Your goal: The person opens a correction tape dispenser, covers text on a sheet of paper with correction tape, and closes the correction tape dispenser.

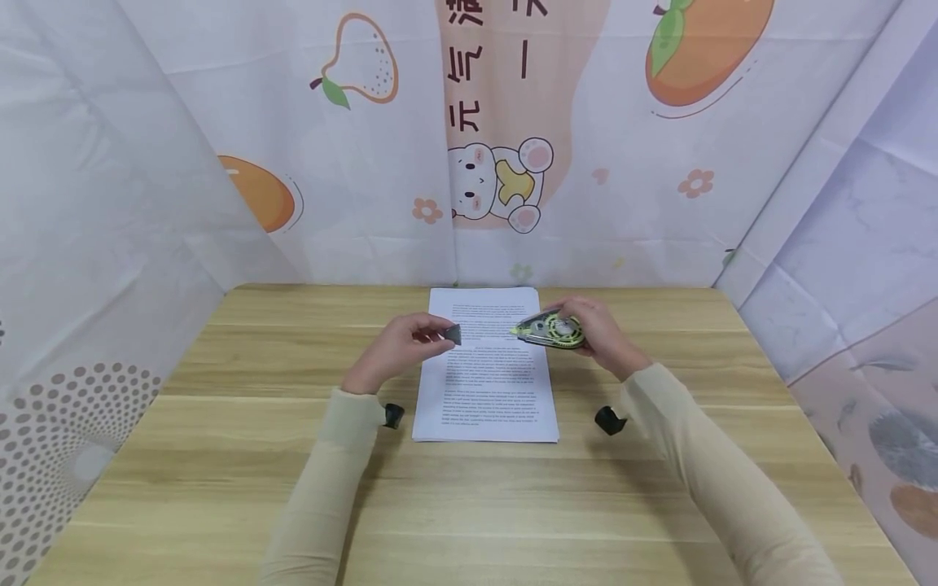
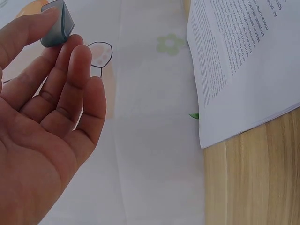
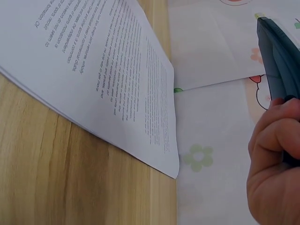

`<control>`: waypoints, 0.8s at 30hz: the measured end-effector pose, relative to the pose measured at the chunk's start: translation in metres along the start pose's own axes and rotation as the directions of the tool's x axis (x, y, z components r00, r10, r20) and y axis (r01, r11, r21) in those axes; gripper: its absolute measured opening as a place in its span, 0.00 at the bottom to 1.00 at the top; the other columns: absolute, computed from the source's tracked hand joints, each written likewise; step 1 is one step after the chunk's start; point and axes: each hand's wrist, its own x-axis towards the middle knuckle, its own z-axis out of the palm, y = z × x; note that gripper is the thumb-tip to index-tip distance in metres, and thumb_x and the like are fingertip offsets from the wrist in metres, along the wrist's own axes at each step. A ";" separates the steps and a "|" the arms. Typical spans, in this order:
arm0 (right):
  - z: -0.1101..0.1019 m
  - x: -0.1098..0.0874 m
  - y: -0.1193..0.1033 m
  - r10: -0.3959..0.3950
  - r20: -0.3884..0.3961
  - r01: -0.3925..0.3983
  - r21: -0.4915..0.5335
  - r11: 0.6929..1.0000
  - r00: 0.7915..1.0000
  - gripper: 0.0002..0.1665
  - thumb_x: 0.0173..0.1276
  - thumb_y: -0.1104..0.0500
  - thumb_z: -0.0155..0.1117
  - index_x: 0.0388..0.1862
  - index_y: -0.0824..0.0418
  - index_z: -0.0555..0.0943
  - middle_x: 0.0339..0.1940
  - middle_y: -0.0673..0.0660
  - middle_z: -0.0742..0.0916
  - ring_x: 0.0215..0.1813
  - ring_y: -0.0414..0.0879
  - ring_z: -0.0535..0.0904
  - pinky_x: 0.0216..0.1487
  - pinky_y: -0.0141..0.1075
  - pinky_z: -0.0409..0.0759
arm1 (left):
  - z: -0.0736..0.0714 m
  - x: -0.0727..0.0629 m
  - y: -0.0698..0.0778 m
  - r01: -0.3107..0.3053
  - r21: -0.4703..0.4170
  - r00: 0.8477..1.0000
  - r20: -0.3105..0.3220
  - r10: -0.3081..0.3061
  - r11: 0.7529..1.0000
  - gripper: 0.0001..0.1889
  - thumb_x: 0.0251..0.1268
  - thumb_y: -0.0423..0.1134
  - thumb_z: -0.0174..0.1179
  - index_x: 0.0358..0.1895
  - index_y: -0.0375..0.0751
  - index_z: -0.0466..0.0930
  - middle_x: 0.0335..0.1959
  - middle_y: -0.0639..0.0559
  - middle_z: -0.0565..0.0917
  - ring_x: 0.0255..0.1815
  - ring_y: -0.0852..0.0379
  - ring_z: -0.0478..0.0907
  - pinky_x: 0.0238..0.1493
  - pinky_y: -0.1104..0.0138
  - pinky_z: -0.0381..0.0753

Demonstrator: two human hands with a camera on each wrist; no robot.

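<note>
A correction tape (image 1: 550, 329) with a grey and yellow-green body is gripped in my right hand (image 1: 604, 338). Its narrow tip points left, above the printed paper sheets (image 1: 484, 407). My left hand (image 1: 399, 346) pinches a small dark grey cap (image 1: 453, 334) between thumb and fingertips. Seen from the left wrist, this cap (image 2: 58, 26) is wedge-shaped and smooth, and the other fingers are loosely bent below it. The right wrist view shows the dark underside of the correction tape (image 3: 281, 61), with fingers curled round its rear. Cap and tape tip are apart, facing each other.
The stack of text-covered sheets lies on a wooden table (image 1: 256, 456), its far end near the table's back edge. A white patterned curtain (image 1: 366, 179) hangs right behind the table. Black wrist-worn pieces show below each wrist.
</note>
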 end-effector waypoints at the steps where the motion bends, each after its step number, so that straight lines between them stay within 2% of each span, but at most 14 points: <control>1: 0.001 0.000 0.000 0.001 0.000 -0.001 0.001 1.000 1.000 0.24 0.61 0.57 0.49 0.55 0.61 0.76 0.34 0.49 0.82 0.22 0.36 0.75 0.17 0.27 0.69 | 0.001 0.000 0.000 0.001 -0.002 1.000 0.000 -0.001 1.000 0.15 0.58 0.43 0.64 0.49 0.46 0.82 0.40 0.53 0.83 0.40 0.55 0.76 0.42 0.64 0.77; 8: 0.007 0.003 0.000 0.004 0.011 -0.004 0.004 1.000 1.000 0.25 0.61 0.57 0.50 0.56 0.63 0.76 0.33 0.50 0.82 0.22 0.37 0.76 0.17 0.26 0.71 | 0.005 0.001 0.002 -0.011 -0.005 1.000 -0.005 0.011 1.000 0.16 0.57 0.42 0.65 0.49 0.45 0.82 0.41 0.51 0.83 0.40 0.55 0.77 0.43 0.66 0.77; 15: 0.014 0.004 -0.001 0.010 0.028 -0.010 0.010 1.000 1.000 0.22 0.61 0.57 0.49 0.53 0.61 0.77 0.38 0.53 0.81 0.22 0.37 0.76 0.17 0.26 0.70 | 0.008 0.003 0.003 -0.013 0.002 1.000 0.000 0.013 1.000 0.16 0.57 0.43 0.65 0.49 0.45 0.82 0.42 0.51 0.82 0.40 0.55 0.76 0.43 0.65 0.77; 24: 0.024 0.007 -0.002 0.014 0.016 -0.015 0.026 1.000 1.000 0.22 0.60 0.57 0.50 0.53 0.60 0.77 0.34 0.51 0.81 0.20 0.36 0.74 0.14 0.25 0.66 | 0.013 0.005 0.009 -0.024 0.014 1.000 0.007 0.024 1.000 0.16 0.57 0.43 0.65 0.49 0.45 0.82 0.41 0.51 0.82 0.40 0.55 0.76 0.43 0.65 0.77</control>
